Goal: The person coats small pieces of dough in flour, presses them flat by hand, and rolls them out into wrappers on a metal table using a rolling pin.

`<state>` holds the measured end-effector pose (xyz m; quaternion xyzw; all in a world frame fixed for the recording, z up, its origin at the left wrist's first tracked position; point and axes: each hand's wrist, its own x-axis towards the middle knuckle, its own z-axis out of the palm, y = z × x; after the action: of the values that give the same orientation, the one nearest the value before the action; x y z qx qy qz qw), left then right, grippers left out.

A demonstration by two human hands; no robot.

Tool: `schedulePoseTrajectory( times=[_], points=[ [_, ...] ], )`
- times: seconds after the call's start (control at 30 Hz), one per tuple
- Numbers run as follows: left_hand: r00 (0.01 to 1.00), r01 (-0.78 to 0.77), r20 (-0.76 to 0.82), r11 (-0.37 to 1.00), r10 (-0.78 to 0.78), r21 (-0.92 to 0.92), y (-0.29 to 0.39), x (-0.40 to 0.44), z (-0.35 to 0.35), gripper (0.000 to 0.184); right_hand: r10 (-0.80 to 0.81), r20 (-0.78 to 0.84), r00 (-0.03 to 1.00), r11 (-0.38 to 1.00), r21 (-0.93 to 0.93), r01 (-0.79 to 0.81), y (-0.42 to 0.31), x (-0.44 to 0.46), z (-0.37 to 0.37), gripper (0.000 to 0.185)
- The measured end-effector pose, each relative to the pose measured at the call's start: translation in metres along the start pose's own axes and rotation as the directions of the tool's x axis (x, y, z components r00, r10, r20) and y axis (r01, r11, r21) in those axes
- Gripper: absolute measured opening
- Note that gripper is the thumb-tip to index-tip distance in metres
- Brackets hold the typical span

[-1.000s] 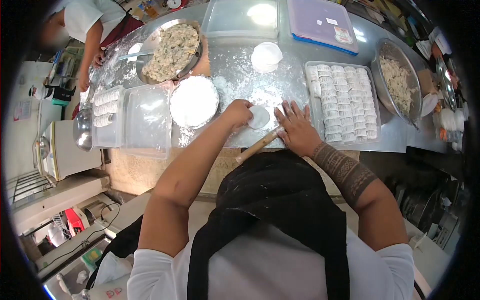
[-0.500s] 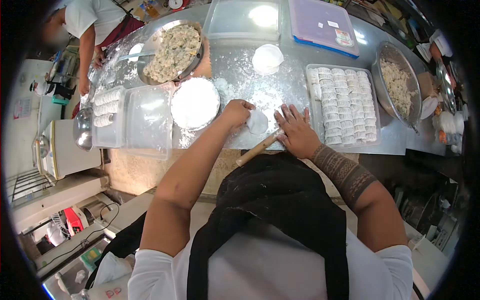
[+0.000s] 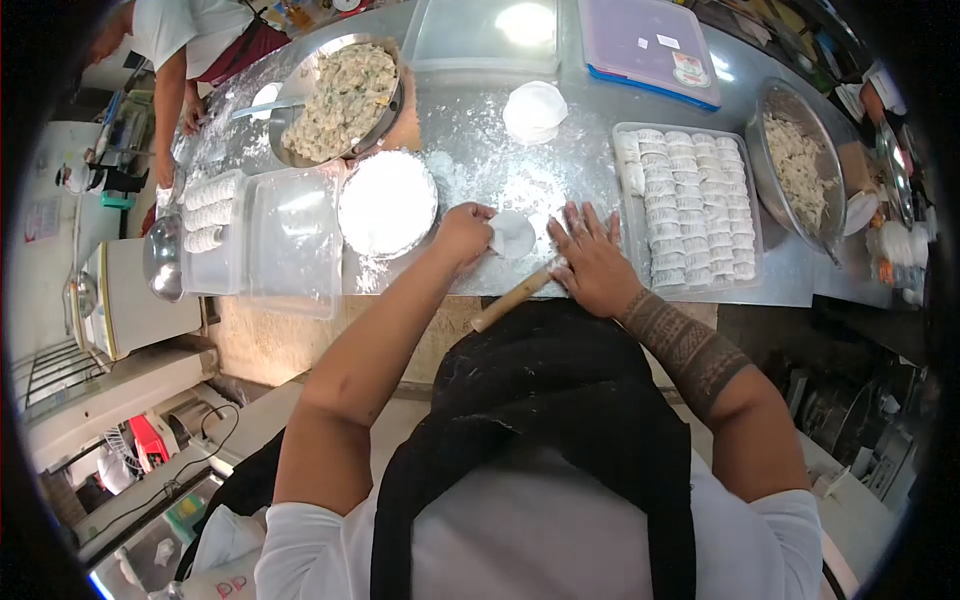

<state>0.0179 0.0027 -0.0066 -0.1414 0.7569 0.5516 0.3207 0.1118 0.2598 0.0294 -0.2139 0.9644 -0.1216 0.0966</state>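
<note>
My left hand (image 3: 467,233) is closed on the left edge of a thin round dough wrapper (image 3: 513,235), which lies over the floured metal table (image 3: 455,115). Fingers spread, my right hand (image 3: 594,258) rests palm down near the table's front edge. Its thumb side lies on the upper end of a wooden rolling pin (image 3: 512,301), whose other end sticks out past the edge toward the black apron. A stack of round white wrappers (image 3: 535,112) sits farther back. White flour fills a round container (image 3: 388,205) left of my left hand.
Right of my hands stands a tray of pleated dumplings (image 3: 690,205), then a bowl of pale filling (image 3: 797,165). Back left is a pan of filling (image 3: 343,100); a box with several dumplings (image 3: 212,215) is at the left. A person (image 3: 190,50) stands back left; a purple-lidded box (image 3: 650,50) is behind.
The wrapper shifted and tilted in my left hand, and now shows as a flatter disc. My right hand and the rolling pin have barely moved.
</note>
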Motion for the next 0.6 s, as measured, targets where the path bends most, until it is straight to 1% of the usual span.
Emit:
schedulePoseTrajectory(
  times=[0.07,0.17,0.2,0.27,0.3,0.37,0.4,0.43,0.47,0.5,0.57,0.6],
  points=[
    [0.995,0.061,0.073,0.99,-0.071,0.125,-0.006,0.0,-0.003,0.035,-0.018,-0.007,1.0,1.0,-0.017,0.018,0.002,0.001,0.003,0.074],
    [0.992,0.009,0.11,0.898,-0.064,0.44,0.021,-0.017,-0.007,0.029,-0.016,-0.022,1.0,0.998,-0.062,0.015,-0.004,0.059,-0.001,0.07],
    [0.998,-0.056,0.061,0.864,0.029,0.5,0.021,-0.016,-0.005,0.027,-0.03,-0.07,0.997,0.996,-0.087,0.024,-0.004,0.082,0.007,0.069],
    [0.975,-0.163,-0.017,0.766,0.222,0.622,0.022,-0.014,0.003,0.023,-0.073,-0.153,0.985,0.996,-0.064,0.064,-0.001,0.121,0.017,0.07],
    [0.966,-0.16,-0.06,0.765,0.252,0.624,0.018,-0.012,0.007,0.023,-0.098,-0.186,0.978,0.995,-0.053,0.09,-0.001,0.119,0.018,0.071],
    [0.946,-0.216,-0.079,0.796,0.314,0.565,0.01,-0.007,0.008,0.026,-0.148,-0.256,0.955,0.989,-0.041,0.143,0.003,0.113,0.017,0.071],
    [0.935,-0.243,-0.093,0.812,0.341,0.531,0.006,-0.005,0.008,0.027,-0.111,-0.212,0.971,0.994,-0.031,0.106,0.004,0.1,0.016,0.072],
    [0.963,-0.198,-0.102,0.91,0.251,0.364,0.005,-0.007,0.007,0.029,-0.07,-0.163,0.984,0.998,-0.02,0.067,0.003,0.073,0.013,0.073],
    [0.983,-0.14,-0.094,0.973,0.159,0.183,0.006,-0.01,0.005,0.03,-0.029,-0.113,0.993,1.0,-0.013,0.028,0.002,0.048,0.012,0.073],
    [0.995,-0.071,-0.069,0.998,0.07,-0.002,0.007,-0.011,0.003,0.032,-0.026,-0.097,0.995,1.0,0.011,0.027,0.003,0.027,0.013,0.074],
    [0.998,0.037,-0.053,0.996,-0.041,-0.082,-0.019,0.005,-0.002,0.029,-0.014,-0.066,0.998,0.998,0.065,0.018,0.006,-0.005,0.015,0.075],
    [0.995,0.091,-0.039,0.989,-0.096,-0.118,-0.017,0.002,-0.002,0.028,-0.024,-0.068,0.997,0.998,0.06,0.028,0.006,-0.009,0.015,0.076]
  ],
)
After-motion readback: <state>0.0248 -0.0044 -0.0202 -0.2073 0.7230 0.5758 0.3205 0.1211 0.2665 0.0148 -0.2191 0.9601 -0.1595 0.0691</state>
